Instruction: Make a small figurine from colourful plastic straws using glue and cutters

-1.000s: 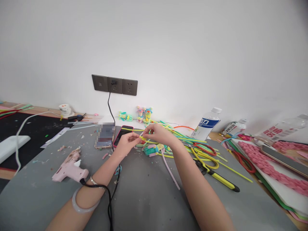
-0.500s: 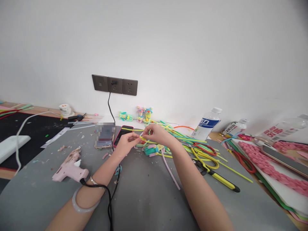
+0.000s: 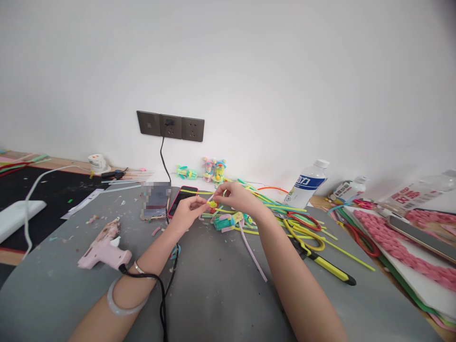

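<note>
My left hand (image 3: 192, 210) pinches a yellow pipe cleaner (image 3: 213, 204) whose near part is bent into a small bunch. Close on its right, my right hand (image 3: 238, 197) has thumb and forefinger closed at the same pipe cleaner, partly hiding it. Just below the right hand lies a small green, pink and yellow pipe cleaner figure (image 3: 228, 222). A pale pink pipe cleaner (image 3: 253, 256) stretches from it toward me. Behind the right wrist is a heap of yellow and green pipe cleaners (image 3: 285, 207).
A pink glue gun (image 3: 107, 249) lies at left, its black cord (image 3: 162, 289) crossing my left forearm. Two phones, one a pink-edged phone (image 3: 181, 197), lie behind the left hand. Yellow-handled scissors (image 3: 313, 243), yellow-black pliers (image 3: 333, 269) and a bottle (image 3: 308, 185) are at right.
The yellow pipe cleaner now shows a tighter bunch at my left fingertips. My right fingers have shifted slightly up and away from it; the left hand has hardly moved.
</note>
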### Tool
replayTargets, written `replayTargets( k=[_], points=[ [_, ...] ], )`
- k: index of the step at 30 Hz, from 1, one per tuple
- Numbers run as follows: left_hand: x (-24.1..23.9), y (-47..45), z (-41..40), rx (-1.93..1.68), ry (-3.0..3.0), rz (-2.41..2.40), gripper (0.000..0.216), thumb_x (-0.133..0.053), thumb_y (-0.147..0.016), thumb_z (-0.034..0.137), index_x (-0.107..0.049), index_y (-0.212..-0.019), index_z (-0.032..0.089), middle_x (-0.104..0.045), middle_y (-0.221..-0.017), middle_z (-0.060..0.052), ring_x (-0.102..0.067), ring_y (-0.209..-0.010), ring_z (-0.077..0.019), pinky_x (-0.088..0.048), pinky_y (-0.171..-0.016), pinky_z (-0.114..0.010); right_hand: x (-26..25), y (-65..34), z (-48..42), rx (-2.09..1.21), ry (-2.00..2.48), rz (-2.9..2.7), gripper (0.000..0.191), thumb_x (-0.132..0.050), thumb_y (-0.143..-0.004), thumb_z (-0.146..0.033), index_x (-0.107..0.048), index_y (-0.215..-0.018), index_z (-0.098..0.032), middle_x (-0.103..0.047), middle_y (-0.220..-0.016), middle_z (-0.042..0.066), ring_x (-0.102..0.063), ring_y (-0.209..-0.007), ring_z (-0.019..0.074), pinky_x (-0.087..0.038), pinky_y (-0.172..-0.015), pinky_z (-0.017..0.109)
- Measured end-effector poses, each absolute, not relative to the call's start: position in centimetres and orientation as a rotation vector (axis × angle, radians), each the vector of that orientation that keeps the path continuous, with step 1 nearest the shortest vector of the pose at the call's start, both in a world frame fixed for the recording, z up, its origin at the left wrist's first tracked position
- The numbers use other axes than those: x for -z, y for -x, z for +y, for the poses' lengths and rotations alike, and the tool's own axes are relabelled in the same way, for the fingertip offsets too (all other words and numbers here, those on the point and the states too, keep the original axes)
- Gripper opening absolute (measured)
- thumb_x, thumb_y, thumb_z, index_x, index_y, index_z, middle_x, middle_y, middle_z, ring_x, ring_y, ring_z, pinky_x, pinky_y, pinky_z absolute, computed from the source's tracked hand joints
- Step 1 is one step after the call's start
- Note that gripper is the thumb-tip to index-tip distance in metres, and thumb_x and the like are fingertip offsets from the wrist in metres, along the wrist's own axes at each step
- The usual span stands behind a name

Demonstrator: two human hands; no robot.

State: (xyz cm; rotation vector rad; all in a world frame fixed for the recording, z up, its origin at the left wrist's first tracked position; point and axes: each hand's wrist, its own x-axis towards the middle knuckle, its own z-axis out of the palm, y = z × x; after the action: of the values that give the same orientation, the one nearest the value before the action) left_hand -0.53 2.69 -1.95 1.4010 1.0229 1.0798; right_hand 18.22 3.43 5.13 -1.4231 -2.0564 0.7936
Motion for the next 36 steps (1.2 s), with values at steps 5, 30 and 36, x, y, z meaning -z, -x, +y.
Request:
replayTargets(
  k=[5,30,36],
  points=[
    [2.0,0.5,2.8,-1.083,-1.387,1.024,0.036,-0.078,-0.066,0.048,-0.069,-0.081,0.018,-0.077,-0.083,-0.007,-0.071,-0.084,-0.0254,-0.051,-0.075,-0.034,-4.6,-18.1,3.7,-0.786,1.401,-2.099,0.012,-0.065,-0.077,-0.027,-0.07,-0.071,-0.017,-0.07,-0.078,0.002,-0.054,-0.063,0.0123,-0.041,-0.061,0.026],
    [1.4,0.5,2.3,-1.1,-1.329,1.023,0.037,-0.079,-0.066,0.05,-0.07,-0.083,0.018,-0.077,-0.086,-0.007,-0.071,-0.092,-0.027,-0.052,-0.078,-0.034,-4.9,-18.0,3.4,-0.742,1.37,-2.123,0.013,-0.063,-0.078,-0.026,-0.069,-0.071,-0.017,-0.068,-0.076,0.002,-0.049,-0.059,0.0111,-0.038,-0.058,0.025],
    [1.5,0.4,2.3,-1.113,-1.31,1.024,0.036,-0.08,-0.065,0.049,-0.07,-0.083,0.019,-0.077,-0.085,-0.006,-0.071,-0.089,-0.0258,-0.051,-0.075,-0.033,-5.1,-17.9,3.3,-0.706,1.359,-2.125,0.011,-0.063,-0.077,-0.024,-0.068,-0.07,-0.017,-0.065,-0.072,0.001,-0.05,-0.061,0.0115,-0.037,-0.057,0.025]
  ],
)
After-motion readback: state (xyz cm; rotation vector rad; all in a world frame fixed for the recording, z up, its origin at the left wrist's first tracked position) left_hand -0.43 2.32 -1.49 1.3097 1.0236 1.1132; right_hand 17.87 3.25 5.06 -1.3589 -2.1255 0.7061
